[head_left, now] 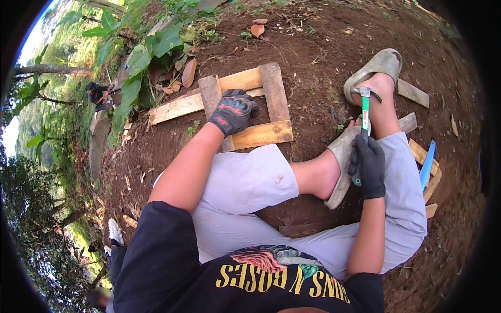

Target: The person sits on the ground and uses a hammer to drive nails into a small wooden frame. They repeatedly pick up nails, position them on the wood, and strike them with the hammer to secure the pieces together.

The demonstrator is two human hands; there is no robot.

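My left hand [236, 110], in a black glove with red marks, is closed over the left slat of a square wooden frame [275, 94]. The fingers curl toward the frame's inner opening, and their tips are hidden. The frame lies on the ground, made of weathered slats and lighter crosspieces. My right hand [368, 166], also gloved in black, is wrapped round the lower handle of a claw hammer [365, 115]. Its green and white handle points away from me, with the metal head at the far end, over my right foot.
A long board [176, 108] lies left of the frame. Right of my leg are a blue saw blade [427, 164], wood offcuts [414, 94] and more pieces. My sandalled feet rest on brown soil. Leafy plants [140, 62] edge the left; another person [97, 95] is farther off.
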